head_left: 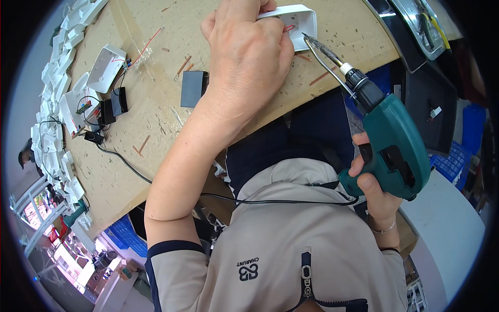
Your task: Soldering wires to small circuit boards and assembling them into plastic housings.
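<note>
My left hand (249, 57) is at the far edge of the view, its fingers closed on a small white plastic case (310, 23). A short red wire (289, 27) shows inside the case, beside my fingertips. My right hand (378, 195) is wrapped round the handle of a green soldering gun (397, 140). Its dark tip and the thin metal feed tube beside it reach to the open side of the case; whether the tip touches anything inside is hard to make out. A black box (194, 89) lies on the table by my left wrist.
To the left are an opened white case (106, 67) with a red wire, another with a small circuit board (83, 107), and black adapters. White cases (57, 78) are heaped along the left edge. A black cord (270, 202) runs across my front. Trays (421, 26) stand at upper right.
</note>
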The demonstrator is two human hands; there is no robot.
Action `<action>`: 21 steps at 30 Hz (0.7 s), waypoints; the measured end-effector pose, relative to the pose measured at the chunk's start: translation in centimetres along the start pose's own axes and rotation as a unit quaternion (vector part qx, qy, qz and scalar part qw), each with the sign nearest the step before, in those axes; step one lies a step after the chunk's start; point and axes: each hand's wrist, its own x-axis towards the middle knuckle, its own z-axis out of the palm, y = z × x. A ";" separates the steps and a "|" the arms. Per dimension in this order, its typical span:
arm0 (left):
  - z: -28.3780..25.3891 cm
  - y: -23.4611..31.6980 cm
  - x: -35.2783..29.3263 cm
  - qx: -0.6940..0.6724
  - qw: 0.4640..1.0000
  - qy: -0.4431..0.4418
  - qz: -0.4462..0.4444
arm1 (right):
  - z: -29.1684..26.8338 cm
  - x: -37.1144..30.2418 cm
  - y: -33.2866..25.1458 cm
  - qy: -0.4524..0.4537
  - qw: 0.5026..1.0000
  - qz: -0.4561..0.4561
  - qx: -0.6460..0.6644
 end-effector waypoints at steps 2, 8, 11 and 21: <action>0.0 -0.1 0.0 -0.008 1.000 -0.004 -0.006 | 0.1 0.1 -0.2 0.002 1.000 0.017 0.003; 0.2 -0.1 0.0 -0.001 1.000 0.001 -0.010 | 0.2 0.4 -0.6 -0.005 0.999 0.039 -0.012; 0.3 -0.2 -0.1 0.000 1.000 0.005 -0.004 | 0.2 0.6 -0.5 -0.015 0.999 0.037 -0.025; 0.3 -0.2 -0.1 0.017 1.000 0.007 0.014 | 0.5 1.2 -0.5 -0.018 0.998 0.005 -0.054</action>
